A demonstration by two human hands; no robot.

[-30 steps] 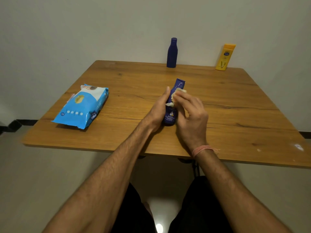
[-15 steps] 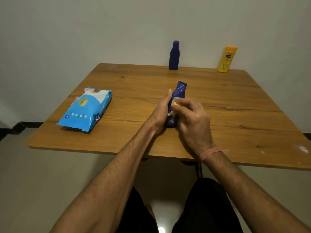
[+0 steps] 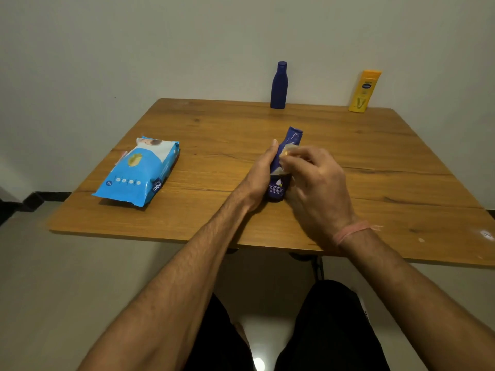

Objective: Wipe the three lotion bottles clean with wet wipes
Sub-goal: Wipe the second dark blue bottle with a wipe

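A blue tube (image 3: 283, 167) lies mid-table (image 3: 375, 145), its long axis pointing away from the person. The left hand (image 3: 261, 178) grips its left side; the right hand (image 3: 316, 183) pinches a wipe (image 3: 288, 152) against its top, just right.

A dark blue plastic lotion tube (image 3: 284, 167) with small white print lies on the wooden desk (image 3: 375, 162) at the frame's centre, its flat crimped end pointing away toward the wall. A crumpled white wet wipe (image 3: 288, 153) rests against its upper side. A dark blue capped lotion bottle (image 3: 278, 85) stands upright at the desk's far edge, upper centre. A yellow lotion bottle (image 3: 364, 91) with an orange top stands upright at upper right. A blue-and-white soft pack of wet wipes (image 3: 138, 171) lies flat at left.
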